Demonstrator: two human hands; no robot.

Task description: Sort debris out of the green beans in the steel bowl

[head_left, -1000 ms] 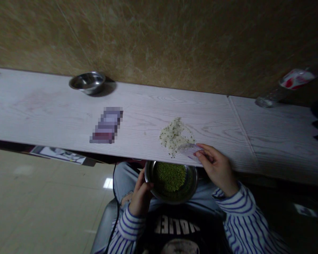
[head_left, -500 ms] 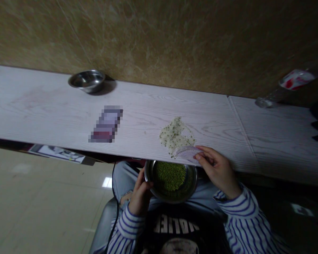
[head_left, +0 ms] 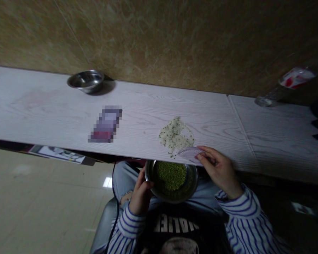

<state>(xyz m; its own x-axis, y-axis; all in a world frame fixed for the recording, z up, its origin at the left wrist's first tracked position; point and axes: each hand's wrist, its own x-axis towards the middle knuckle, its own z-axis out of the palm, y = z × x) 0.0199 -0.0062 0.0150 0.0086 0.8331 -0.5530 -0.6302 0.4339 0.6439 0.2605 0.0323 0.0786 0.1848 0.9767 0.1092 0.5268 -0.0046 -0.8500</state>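
My left hand point(head_left: 141, 195) grips the left rim of a steel bowl point(head_left: 192, 188) held over my lap, below the table's front edge. Small green beans point(head_left: 172, 175), which look like mung beans, cover its bottom. Between the thumb and fingers of my right hand point(head_left: 218, 169) is a clear, purplish protractor point(head_left: 188, 154), its curved edge facing the pile. It lies low at the table's edge, just above the bowl. Beyond it, a flat patch of white rice point(head_left: 175, 135) mixed with scattered green beans is spread on the table.
An upright second steel bowl point(head_left: 86, 82) stands by the wall on the left. A pixelated phone-like object point(head_left: 106, 124) lies nearer me on the pale wood table point(head_left: 137, 106). At the far right is a clear plastic bottle point(head_left: 294, 79). Printed sheets point(head_left: 58, 154) show below the table edge.
My right hand and the protractor have shifted very slightly to the right. The bowl, my left hand and the pile look the same.
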